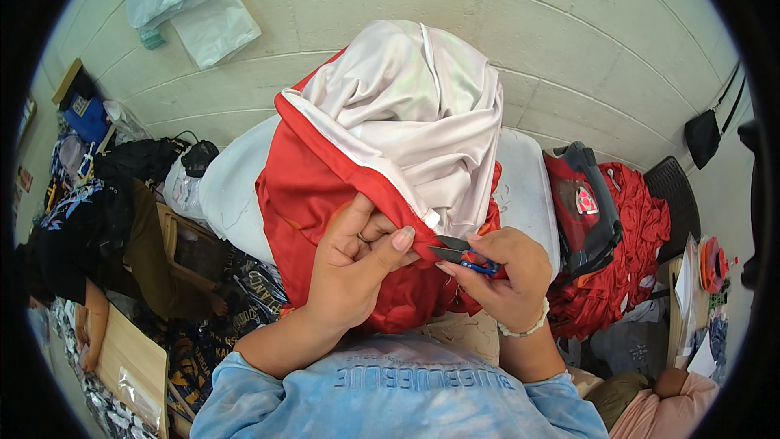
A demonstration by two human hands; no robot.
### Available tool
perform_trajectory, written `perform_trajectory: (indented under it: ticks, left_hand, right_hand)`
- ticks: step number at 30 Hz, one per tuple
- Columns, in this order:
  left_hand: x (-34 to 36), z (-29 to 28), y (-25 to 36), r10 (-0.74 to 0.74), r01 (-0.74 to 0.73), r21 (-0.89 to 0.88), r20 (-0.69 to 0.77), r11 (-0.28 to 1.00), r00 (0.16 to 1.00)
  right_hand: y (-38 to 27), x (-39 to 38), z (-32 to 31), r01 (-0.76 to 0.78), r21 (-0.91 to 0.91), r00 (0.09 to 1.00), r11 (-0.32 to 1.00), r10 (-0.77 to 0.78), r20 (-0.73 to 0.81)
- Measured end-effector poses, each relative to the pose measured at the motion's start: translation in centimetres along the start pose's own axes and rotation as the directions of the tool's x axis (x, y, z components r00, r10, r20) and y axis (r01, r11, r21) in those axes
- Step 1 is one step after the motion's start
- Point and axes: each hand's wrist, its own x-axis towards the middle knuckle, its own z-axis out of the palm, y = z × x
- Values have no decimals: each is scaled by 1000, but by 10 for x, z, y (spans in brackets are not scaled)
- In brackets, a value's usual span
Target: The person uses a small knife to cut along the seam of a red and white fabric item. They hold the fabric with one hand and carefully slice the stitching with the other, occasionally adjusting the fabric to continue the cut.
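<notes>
A red and white garment [296, 195] is heaped in front of me, its white inner side [398, 81] turned out over the top. My left hand [349, 264] pinches the red hem near a small white tag [431, 218] at the seam. In my right hand [520, 268] are small thread snips [479, 262] with blue and red handles. Their dark blades point left and touch or nearly touch the hem beside my left fingertips. I cannot tell whether a thread lies between the blades.
The garment rests on a pale padded board [236, 183] against a white block wall. On the right stand a red and grey appliance [581, 203] and a red fabric pile [634, 252]. A person in black [73, 244] sits at left; a pink-clothed person [670, 410] is at lower right.
</notes>
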Motion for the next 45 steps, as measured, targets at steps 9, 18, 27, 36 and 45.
perform_trajectory:
  ticks: [9, 18, 27, 36, 45]
  left_hand:
    - [-2, -1, 0, -22, 22, -14, 3, 1000, 1000]
    - [3, -4, 2, 105, -105, 33, -15, 994, 994]
    - [1, 1, 2, 80, -80, 39, 14, 996, 997]
    - [-2, -2, 1, 74, -76, 50, 37, 996, 997]
    - [-3, -2, 1, 67, -70, 74, 46, 995, 997]
  right_hand:
    - [-5, -1, 12, -389, 494, 903, 778, 428, 36]
    - [2, -1, -2, -241, 126, 925, 962, 188, 329]
    - [-13, -1, -1, -201, 110, 977, 973, 192, 88]
    - [-10, -1, 0, -100, 88, 992, 991, 93, 80]
    - [-8, -1, 0, -105, 90, 991, 990, 97, 91]
